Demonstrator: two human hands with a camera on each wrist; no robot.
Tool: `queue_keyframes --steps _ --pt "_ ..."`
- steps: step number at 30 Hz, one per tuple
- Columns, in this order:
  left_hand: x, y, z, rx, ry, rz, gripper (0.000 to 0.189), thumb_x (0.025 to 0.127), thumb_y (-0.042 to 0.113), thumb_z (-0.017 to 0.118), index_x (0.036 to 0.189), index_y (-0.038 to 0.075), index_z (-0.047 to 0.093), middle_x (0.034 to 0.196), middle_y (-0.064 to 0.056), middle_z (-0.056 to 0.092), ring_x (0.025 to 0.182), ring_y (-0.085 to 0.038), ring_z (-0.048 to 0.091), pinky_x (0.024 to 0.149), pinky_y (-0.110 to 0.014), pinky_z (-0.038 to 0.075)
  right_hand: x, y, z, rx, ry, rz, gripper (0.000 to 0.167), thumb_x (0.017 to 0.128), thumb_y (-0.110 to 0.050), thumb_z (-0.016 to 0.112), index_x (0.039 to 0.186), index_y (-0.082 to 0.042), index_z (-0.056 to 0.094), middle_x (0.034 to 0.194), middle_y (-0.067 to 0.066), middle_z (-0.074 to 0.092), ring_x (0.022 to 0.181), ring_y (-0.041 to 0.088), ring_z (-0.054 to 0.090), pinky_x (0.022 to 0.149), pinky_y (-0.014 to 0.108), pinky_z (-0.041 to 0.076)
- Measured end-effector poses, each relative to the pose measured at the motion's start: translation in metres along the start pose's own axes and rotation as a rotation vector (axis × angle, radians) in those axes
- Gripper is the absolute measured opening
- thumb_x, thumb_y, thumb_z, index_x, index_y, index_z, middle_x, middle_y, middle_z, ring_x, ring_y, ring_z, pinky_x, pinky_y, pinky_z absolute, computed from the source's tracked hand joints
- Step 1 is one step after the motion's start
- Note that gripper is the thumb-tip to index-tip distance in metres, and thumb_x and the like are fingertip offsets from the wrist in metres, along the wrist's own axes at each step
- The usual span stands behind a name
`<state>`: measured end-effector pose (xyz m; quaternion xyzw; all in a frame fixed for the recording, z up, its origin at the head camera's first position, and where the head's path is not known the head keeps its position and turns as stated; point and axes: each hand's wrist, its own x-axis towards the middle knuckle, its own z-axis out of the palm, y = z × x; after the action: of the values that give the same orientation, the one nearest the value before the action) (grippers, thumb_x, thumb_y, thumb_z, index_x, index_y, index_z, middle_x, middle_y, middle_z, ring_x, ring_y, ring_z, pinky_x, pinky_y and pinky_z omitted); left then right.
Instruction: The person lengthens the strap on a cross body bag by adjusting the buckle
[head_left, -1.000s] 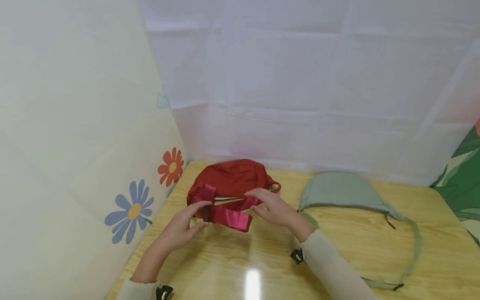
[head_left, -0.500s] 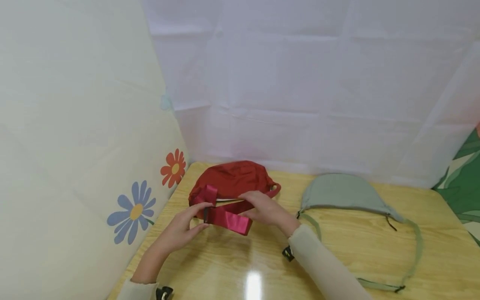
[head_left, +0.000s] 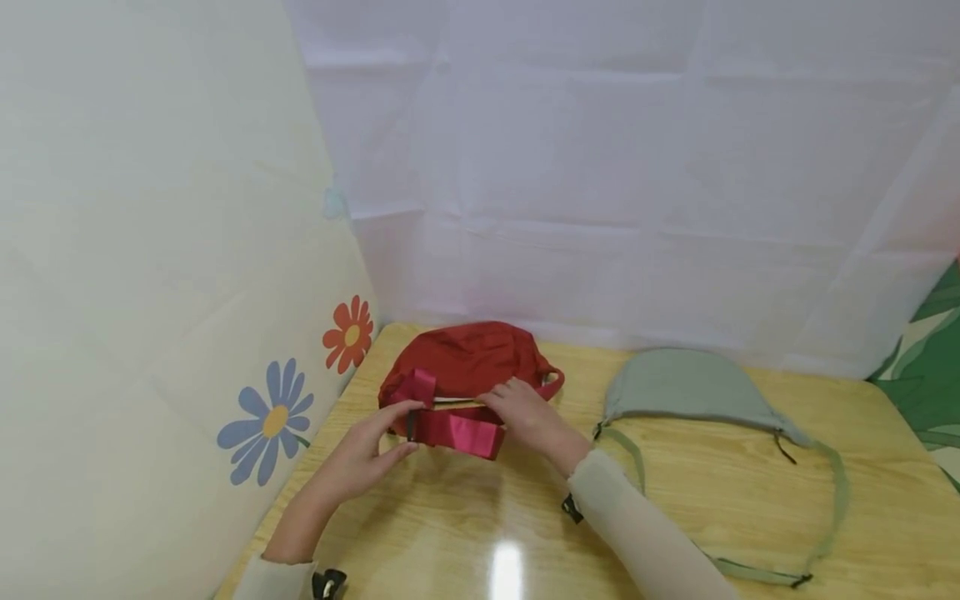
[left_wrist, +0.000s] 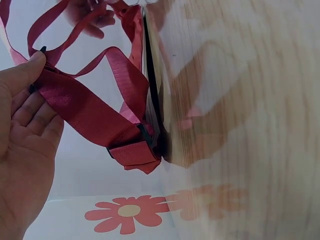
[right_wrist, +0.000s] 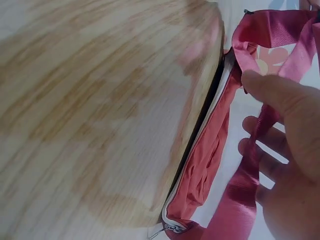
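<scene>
A red waist bag [head_left: 472, 354] lies at the back left of the table, its strap side facing me. My left hand [head_left: 360, 458] pinches a black strap slider [head_left: 410, 425] between thumb and fingers, holding the shiny dark pink strap [head_left: 457, 433] up in front of the bag. In the left wrist view the strap [left_wrist: 85, 107] runs down from that hand to another black buckle [left_wrist: 145, 135]. My right hand [head_left: 531, 421] has its fingers curled round another run of the strap [right_wrist: 240, 185], thumb at a loop of it. A pale zipper [right_wrist: 206, 117] edges the bag.
A grey-green bag [head_left: 682, 387] lies to the right on the wooden table [head_left: 450, 533], its strap [head_left: 836, 500] looped toward me. White cloth [head_left: 562, 208] hangs behind, and a flower-printed sheet [head_left: 150, 292] stands at the left.
My right hand has moved left and closed in on the strap, its fingers now curling. The folded strap end dipped, then rose slightly. My left hand keeps its hold on the slider.
</scene>
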<state>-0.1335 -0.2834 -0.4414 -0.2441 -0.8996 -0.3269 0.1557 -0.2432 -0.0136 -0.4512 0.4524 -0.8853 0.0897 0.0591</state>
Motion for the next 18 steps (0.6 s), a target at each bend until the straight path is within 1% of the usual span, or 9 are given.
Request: queue_keyframes --steps 1,4,7,10,14,18 --pt "0.001 0.000 0.000 0.003 0.001 0.002 0.057 0.084 -0.001 0.080 0.136 0.007 0.058 0.110 0.001 0.067 0.090 -0.023 0.064 0.079 -0.033 0.054 -0.001 0.000 -0.001 -0.006 0.009 -0.004 0.045 0.091 -0.010 0.076 0.134 -0.014 0.063 0.124 0.005 0.066 0.118 0.024 0.057 0.109 0.038 0.042" --pt "0.002 0.001 -0.001 0.018 0.002 0.000 0.057 0.085 0.002 0.080 0.137 0.009 0.057 0.114 -0.001 0.067 0.090 -0.024 0.064 0.078 -0.032 0.053 -0.003 0.003 -0.003 -0.007 0.046 -0.016 0.039 0.091 -0.015 0.077 0.128 -0.014 0.066 0.119 0.004 0.068 0.113 0.023 0.058 0.104 0.037 0.045" --pt "0.002 0.002 -0.002 0.030 -0.003 -0.016 0.057 0.085 0.004 0.080 0.137 0.008 0.057 0.119 -0.005 0.067 0.091 -0.025 0.063 0.077 -0.036 0.053 -0.006 0.007 -0.007 0.018 0.087 -0.028 0.036 0.090 -0.019 0.078 0.124 -0.013 0.067 0.117 0.003 0.069 0.112 0.022 0.060 0.101 0.036 0.047" --pt "0.003 0.003 -0.003 0.039 -0.007 -0.043 0.056 0.086 0.005 0.079 0.138 0.006 0.057 0.123 -0.009 0.066 0.092 -0.026 0.062 0.075 -0.040 0.053 -0.009 0.010 -0.013 0.064 0.129 -0.036 0.033 0.091 -0.020 0.078 0.121 -0.013 0.068 0.115 0.001 0.070 0.110 0.021 0.061 0.099 0.036 0.048" --pt "0.003 0.004 -0.004 0.043 -0.015 -0.073 0.056 0.087 0.006 0.079 0.139 0.006 0.056 0.124 -0.012 0.066 0.092 -0.027 0.061 0.073 -0.041 0.053 -0.014 0.012 -0.021 0.098 0.178 -0.051 0.028 0.092 -0.021 0.077 0.117 -0.011 0.069 0.111 0.001 0.071 0.106 0.021 0.062 0.096 0.037 0.050" --pt "0.004 0.005 -0.005 0.043 -0.015 -0.087 0.057 0.087 0.006 0.078 0.140 0.006 0.055 0.125 -0.011 0.065 0.092 -0.027 0.060 0.072 -0.040 0.053 -0.017 0.014 -0.025 0.114 0.205 -0.059 0.027 0.092 -0.021 0.077 0.114 -0.008 0.070 0.109 0.003 0.072 0.104 0.022 0.062 0.094 0.037 0.050"
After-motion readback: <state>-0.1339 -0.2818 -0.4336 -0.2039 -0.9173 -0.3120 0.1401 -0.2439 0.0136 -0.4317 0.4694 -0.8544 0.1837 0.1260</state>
